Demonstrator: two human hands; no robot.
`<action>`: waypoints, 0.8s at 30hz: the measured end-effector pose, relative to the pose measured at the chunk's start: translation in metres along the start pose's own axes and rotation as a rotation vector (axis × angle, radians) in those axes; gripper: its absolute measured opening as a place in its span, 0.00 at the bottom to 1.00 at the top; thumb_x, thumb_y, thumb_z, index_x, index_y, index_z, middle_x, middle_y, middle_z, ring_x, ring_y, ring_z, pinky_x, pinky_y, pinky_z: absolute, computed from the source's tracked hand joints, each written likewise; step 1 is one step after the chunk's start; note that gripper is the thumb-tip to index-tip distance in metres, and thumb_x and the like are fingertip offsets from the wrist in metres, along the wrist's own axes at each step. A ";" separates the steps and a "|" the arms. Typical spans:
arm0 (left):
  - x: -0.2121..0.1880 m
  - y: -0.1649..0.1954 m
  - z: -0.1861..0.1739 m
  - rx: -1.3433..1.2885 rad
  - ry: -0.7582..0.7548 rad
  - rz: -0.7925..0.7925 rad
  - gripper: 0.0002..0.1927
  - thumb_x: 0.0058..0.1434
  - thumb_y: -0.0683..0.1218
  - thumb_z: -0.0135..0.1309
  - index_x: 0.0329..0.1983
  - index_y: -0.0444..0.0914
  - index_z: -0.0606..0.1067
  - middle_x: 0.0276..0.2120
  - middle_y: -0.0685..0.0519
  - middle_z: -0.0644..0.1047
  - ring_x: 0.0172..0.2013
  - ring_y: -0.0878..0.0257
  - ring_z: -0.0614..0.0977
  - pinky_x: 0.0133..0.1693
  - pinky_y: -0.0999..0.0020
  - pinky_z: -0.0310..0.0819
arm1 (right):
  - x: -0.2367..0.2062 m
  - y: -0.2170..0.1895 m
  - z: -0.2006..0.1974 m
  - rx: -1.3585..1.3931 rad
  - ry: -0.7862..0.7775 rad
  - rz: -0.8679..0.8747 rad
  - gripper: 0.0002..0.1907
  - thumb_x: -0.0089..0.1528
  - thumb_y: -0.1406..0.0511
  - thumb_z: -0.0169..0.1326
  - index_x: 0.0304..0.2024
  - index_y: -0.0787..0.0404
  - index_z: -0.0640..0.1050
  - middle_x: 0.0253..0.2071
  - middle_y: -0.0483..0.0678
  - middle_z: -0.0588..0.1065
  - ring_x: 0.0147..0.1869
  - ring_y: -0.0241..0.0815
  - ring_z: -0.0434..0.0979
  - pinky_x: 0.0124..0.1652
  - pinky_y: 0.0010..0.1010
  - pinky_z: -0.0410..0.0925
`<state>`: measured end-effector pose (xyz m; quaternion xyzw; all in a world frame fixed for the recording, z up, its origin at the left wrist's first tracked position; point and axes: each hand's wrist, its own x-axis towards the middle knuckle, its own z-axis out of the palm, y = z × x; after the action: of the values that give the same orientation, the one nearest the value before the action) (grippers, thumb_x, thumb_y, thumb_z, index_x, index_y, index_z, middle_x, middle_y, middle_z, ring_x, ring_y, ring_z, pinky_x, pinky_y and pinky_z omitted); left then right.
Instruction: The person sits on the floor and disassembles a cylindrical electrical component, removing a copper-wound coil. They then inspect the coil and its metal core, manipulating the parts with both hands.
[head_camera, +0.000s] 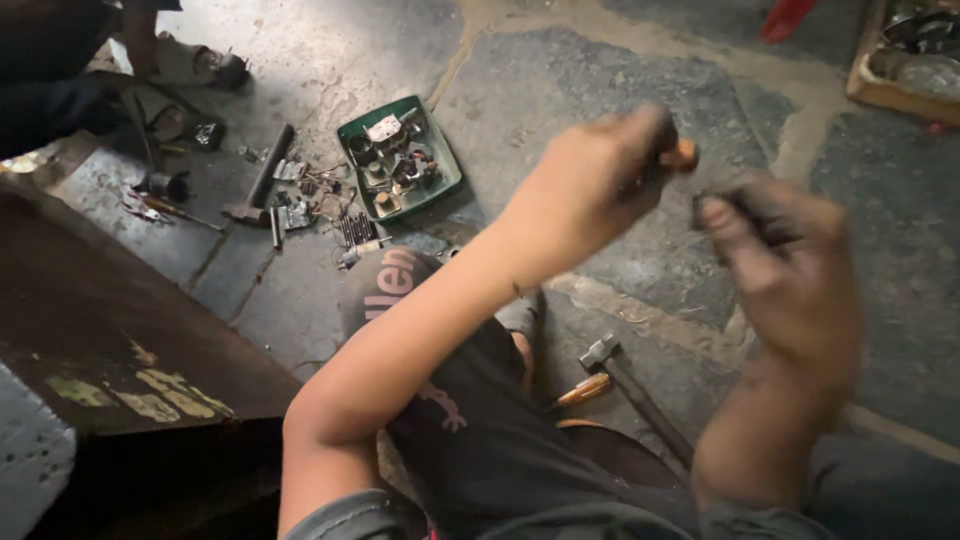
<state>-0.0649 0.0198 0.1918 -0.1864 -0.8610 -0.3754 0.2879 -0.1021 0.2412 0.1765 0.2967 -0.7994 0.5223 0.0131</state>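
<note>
Head view: left hand (600, 185) clenched around an orange-tipped tool handle (683, 155), raised over the stone floor (560, 90). Right hand (785, 270) just beside it, blurred, fingers closed on a small dark part (720, 205). Hammer (630, 385) lies on the floor below; green tray (398, 158) of parts farther off.

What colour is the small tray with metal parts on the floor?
The tray is dark green, seen best in the head view, the only one.
</note>
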 end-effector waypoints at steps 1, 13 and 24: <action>0.001 0.000 -0.004 -0.024 0.102 0.014 0.14 0.62 0.41 0.63 0.47 0.35 0.72 0.38 0.44 0.80 0.41 0.47 0.84 0.41 0.60 0.78 | 0.003 0.001 0.006 0.115 -0.046 0.011 0.11 0.70 0.65 0.55 0.38 0.69 0.78 0.25 0.43 0.69 0.28 0.31 0.65 0.29 0.24 0.58; -0.013 -0.006 -0.006 0.146 -0.186 0.053 0.14 0.58 0.45 0.64 0.40 0.33 0.72 0.28 0.46 0.81 0.29 0.48 0.80 0.31 0.57 0.73 | 0.023 0.022 0.003 0.151 -0.210 0.148 0.10 0.68 0.65 0.55 0.38 0.68 0.78 0.26 0.42 0.70 0.29 0.32 0.66 0.30 0.24 0.59; -0.002 0.008 -0.063 -0.781 -0.378 -0.485 0.09 0.63 0.41 0.58 0.47 0.37 0.77 0.39 0.48 0.82 0.38 0.59 0.84 0.39 0.68 0.83 | 0.060 0.030 0.065 0.831 -0.532 0.301 0.06 0.60 0.69 0.54 0.39 0.66 0.77 0.27 0.41 0.74 0.28 0.32 0.71 0.28 0.27 0.62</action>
<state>-0.0362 -0.0226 0.2297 -0.1395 -0.7118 -0.6858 -0.0601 -0.1477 0.1673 0.1423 0.2811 -0.5341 0.6983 -0.3849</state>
